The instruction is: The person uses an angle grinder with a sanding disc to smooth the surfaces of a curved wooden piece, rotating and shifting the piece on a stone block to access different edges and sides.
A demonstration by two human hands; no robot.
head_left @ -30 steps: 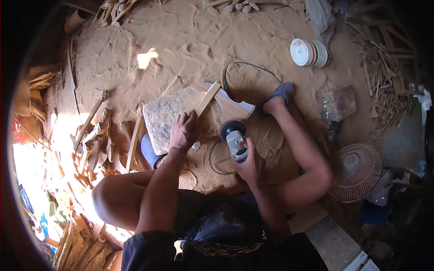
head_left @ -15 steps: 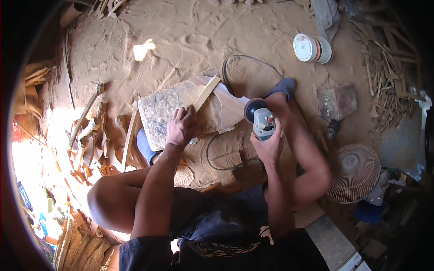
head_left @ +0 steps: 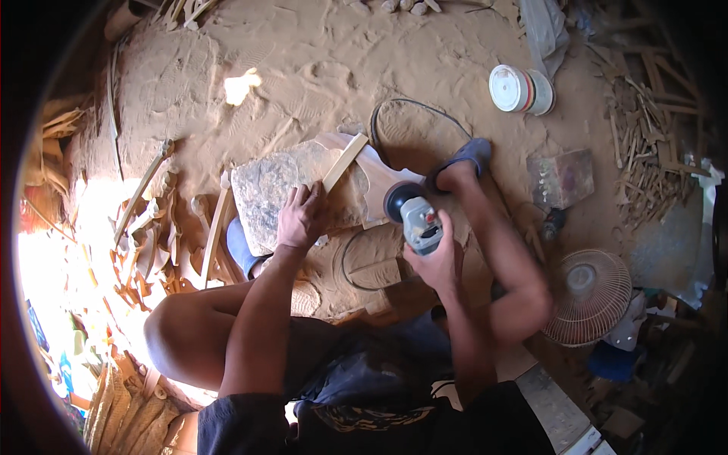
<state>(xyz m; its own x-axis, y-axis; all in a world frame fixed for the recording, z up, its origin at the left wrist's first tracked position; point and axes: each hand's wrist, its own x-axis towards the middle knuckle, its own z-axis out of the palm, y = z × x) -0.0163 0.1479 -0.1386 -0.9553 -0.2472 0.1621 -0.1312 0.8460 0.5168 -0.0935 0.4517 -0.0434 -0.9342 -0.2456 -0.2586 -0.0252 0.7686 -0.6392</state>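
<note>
My left hand [head_left: 302, 218] grips the lower end of a pale wooden strip [head_left: 346, 161]. That strip lies slantwise across a flat, curvy-edged piece of wood [head_left: 373, 173] on a rough stone block [head_left: 265, 189]. In my right hand [head_left: 438, 262] is a grey handheld disc sander [head_left: 422, 226], fingers wrapped round its body. Its round dark pad [head_left: 397, 200] is against or just over the right end of the curvy piece; contact itself is hidden. My bare lower legs sit either side of the block, with a blue slipper [head_left: 474, 154] at the right.
A dark cord [head_left: 413, 99] loops over the sandy ground [head_left: 318, 68]. Cut wooden pieces [head_left: 159, 243] are heaped at left. On the right are a white bucket [head_left: 512, 89], a square slab [head_left: 561, 176], a second power tool [head_left: 554, 220], a caged fan [head_left: 588, 288] and scrap sticks [head_left: 644, 152].
My right hand has brought the sander left and slightly down, from the curvy piece's right tip onto its broader end. My left hand and the strip stay nearly in place.
</note>
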